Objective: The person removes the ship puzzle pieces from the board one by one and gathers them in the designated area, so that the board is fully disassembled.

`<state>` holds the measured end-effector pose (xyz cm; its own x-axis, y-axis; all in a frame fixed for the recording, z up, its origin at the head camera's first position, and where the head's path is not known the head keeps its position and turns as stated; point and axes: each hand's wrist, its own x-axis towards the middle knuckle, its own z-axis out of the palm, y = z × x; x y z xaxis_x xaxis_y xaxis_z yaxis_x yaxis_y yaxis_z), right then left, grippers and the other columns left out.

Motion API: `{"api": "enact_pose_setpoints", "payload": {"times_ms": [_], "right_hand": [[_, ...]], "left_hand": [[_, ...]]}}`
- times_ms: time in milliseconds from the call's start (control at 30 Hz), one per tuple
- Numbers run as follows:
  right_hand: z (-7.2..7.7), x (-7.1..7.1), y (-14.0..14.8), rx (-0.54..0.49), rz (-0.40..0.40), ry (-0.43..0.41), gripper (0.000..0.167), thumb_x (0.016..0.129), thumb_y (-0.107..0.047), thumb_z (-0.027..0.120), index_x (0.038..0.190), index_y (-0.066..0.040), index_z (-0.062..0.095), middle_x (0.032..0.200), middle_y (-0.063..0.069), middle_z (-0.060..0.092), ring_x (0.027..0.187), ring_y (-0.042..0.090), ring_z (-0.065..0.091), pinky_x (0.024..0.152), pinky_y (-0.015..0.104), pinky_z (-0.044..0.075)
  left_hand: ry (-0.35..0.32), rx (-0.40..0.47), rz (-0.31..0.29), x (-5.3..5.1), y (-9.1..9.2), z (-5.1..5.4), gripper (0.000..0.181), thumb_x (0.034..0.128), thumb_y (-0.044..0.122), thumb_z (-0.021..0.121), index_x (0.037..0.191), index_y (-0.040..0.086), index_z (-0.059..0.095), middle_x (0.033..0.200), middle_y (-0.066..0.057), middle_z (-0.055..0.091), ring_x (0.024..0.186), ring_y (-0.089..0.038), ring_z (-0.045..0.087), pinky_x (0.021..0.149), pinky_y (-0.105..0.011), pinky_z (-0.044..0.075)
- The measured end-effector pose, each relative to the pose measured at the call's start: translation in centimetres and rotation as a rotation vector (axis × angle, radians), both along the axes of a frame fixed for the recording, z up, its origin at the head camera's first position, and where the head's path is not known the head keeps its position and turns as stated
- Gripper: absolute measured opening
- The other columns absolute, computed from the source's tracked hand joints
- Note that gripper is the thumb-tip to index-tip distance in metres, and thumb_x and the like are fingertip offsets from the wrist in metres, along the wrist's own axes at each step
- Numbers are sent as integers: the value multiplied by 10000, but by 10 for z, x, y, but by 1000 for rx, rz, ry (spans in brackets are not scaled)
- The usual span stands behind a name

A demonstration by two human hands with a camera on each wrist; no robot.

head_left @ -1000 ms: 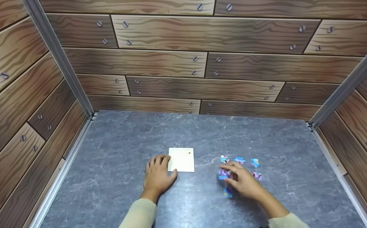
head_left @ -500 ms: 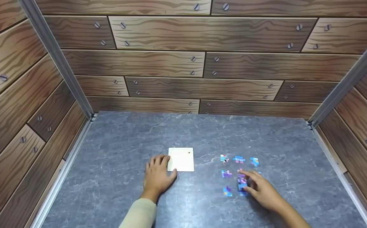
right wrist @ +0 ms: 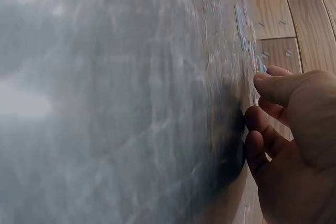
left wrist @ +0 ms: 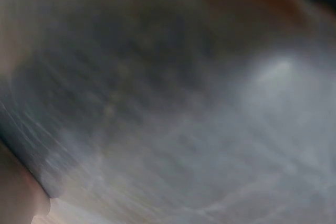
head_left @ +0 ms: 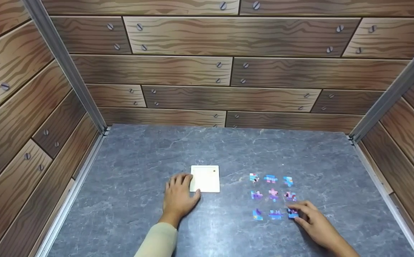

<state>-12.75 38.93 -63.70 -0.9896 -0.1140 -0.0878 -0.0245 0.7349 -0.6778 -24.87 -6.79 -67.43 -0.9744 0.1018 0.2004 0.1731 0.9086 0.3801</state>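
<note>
In the head view my left hand [head_left: 179, 196] lies on the table, fingers spread and relaxed. Its index finger and thumb touch the left side and lower corner of a square white board [head_left: 205, 180]. My right hand [head_left: 314, 222] pinches a blue and purple jigsaw piece [head_left: 292, 213] at the lower right of a loose grid of pieces, on or just above the tabletop. Beside it lie a blue-purple jigsaw piece [head_left: 275, 214] and a pink one [head_left: 273, 193]. The right wrist view shows thumb and fingers [right wrist: 273, 86] low over the table; the piece there is mostly hidden.
Other small jigsaw pieces, such as a blue one [head_left: 270, 179], lie apart in rows right of the board. The grey marbled table [head_left: 146, 153] is bounded by wood-patterned walls [head_left: 185, 71] and metal rails [head_left: 69, 214]. The left wrist view is blurred.
My right hand has moved rightward across the jigsaw pieces, carrying one to the grid's lower right, and uncovered the middle and lower-middle pieces. My left hand and the board stay in place.
</note>
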Motion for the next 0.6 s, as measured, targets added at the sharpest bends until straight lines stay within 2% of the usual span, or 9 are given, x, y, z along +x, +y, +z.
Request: {"api": "enact_pose_setpoints", "payload": {"times_ms": [200,600], "right_hand": [[-2,0,6,-7,40,-24,418,1016,-85,722,1414,-209,695,1319,67,598,797,28,519,685,235,481],[-9,-2,10,-62,88,7,399,1017,-67,719,1398,-180,686,1214,82,511,824,38,446,687,227,428]], "left_hand": [[2,-6,2,0,0,-1,605,957,590,652,1446,233,651,1483,-34,625,1438,-330,527,1180,-613,416],[-9,-15,-2,0,-1,0,607,964,592,641,1454,234,644,1495,-35,616,1445,-332,523,1185,-606,412]]}}
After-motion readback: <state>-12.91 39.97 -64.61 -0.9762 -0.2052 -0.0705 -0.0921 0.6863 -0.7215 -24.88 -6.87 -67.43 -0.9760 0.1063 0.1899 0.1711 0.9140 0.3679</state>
